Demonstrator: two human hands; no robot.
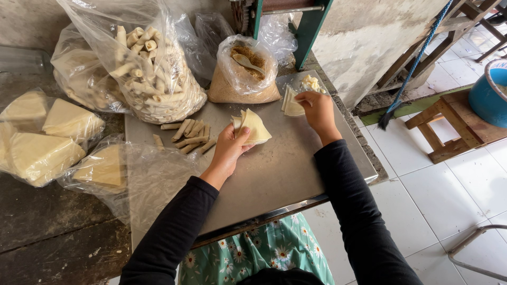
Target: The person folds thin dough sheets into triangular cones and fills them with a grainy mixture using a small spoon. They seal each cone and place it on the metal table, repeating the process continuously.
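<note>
Grey metal worktop (274, 169): left hand (228, 150) clamps a folded pale pastry sheet (254, 126); right hand (317, 110) pinches the stacked pale wrappers (290, 103) (beyond-right, nearer it).

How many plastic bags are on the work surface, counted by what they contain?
Bags of pale wrapper sheets: 3
Bag of rolled sticks: 1
Bag of brown filling with spoon: 1
Total: 5

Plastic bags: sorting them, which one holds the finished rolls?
The tall bag at the tray's back left; the others hold flat sheets or brown filling.
</note>
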